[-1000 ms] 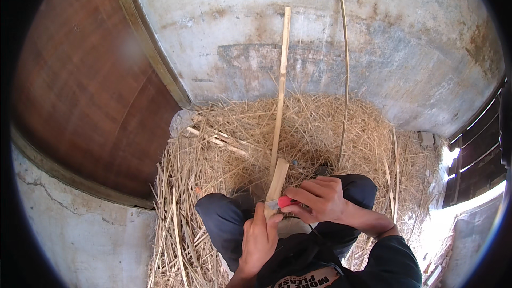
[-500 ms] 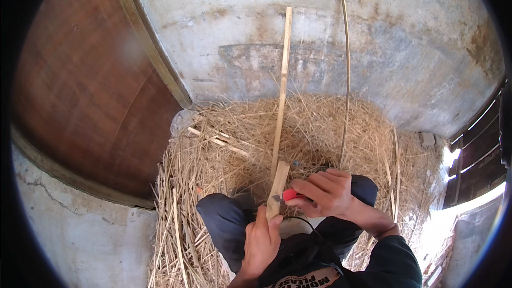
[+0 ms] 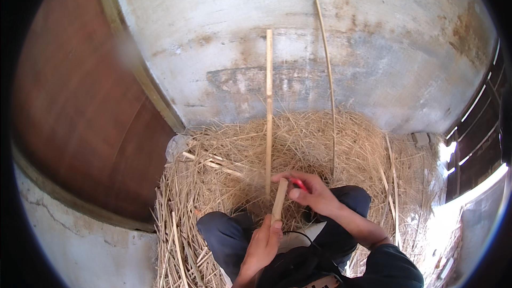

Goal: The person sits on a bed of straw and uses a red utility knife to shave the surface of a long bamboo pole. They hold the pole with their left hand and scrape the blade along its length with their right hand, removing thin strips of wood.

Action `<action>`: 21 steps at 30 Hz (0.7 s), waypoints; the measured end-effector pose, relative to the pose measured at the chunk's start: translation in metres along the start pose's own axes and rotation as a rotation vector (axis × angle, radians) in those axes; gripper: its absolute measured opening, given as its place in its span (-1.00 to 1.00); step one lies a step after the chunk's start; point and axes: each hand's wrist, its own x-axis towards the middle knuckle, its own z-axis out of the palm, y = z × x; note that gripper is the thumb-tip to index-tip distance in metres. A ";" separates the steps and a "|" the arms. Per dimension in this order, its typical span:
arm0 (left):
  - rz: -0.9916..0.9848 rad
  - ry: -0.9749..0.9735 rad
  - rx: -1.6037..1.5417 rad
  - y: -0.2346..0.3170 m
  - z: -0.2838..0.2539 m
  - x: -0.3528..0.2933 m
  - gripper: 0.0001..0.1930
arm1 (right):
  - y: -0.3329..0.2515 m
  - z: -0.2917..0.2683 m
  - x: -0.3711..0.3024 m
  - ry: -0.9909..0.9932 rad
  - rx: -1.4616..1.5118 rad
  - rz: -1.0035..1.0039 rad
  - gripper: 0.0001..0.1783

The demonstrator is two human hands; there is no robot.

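Observation:
My left hand (image 3: 262, 242) is closed around the lower end of a short, pale split-bamboo piece (image 3: 279, 202), which slants upward in front of my lap. My right hand (image 3: 316, 196) grips a red-handled knife (image 3: 298, 183) near the top of that piece. One finger of this hand reaches past the bamboo's upper end. The knife's blade is hard to make out here. Beyond my hands, a long bamboo strip (image 3: 269, 112) rises from the straw toward the wall. A thinner strip (image 3: 327, 69) stands to its right.
Straw and shavings (image 3: 304, 133) cover the floor around my bent knees (image 3: 224, 237). A stained pale wall (image 3: 384, 58) rises ahead. To the left is a brown wooden panel (image 3: 80, 101) in a frame. Slender sticks (image 3: 178, 250) lie in the straw at left, and dark slats (image 3: 477, 133) stand at right.
My right hand and the knife have moved forward along the bamboo toward its upper end. My left hand keeps its hold. The whole view has shifted, so the wall and strips appear lower and further left.

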 end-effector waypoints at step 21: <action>1.241 -0.400 -0.195 0.189 -0.112 -0.064 -0.63 | 0.018 0.003 0.005 -0.008 0.019 0.096 -0.73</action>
